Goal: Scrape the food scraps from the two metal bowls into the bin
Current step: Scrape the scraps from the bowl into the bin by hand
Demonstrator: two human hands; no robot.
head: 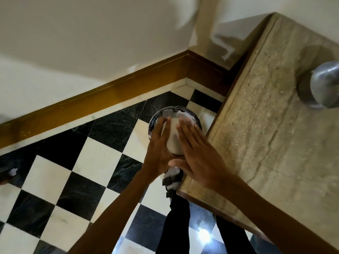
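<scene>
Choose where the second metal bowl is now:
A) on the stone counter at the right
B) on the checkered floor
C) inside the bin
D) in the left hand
A: the second metal bowl rests on the stone counter, apart from both hands.

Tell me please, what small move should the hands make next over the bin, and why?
Probably the right hand should sweep along the inside of the tilted metal bowl toward the bin. The left hand holds the bowl above the open bin, which already contains pale scraps, and the right palm lies flat against the bowl's pale inside. The second bowl waits on the stone counter.
</scene>
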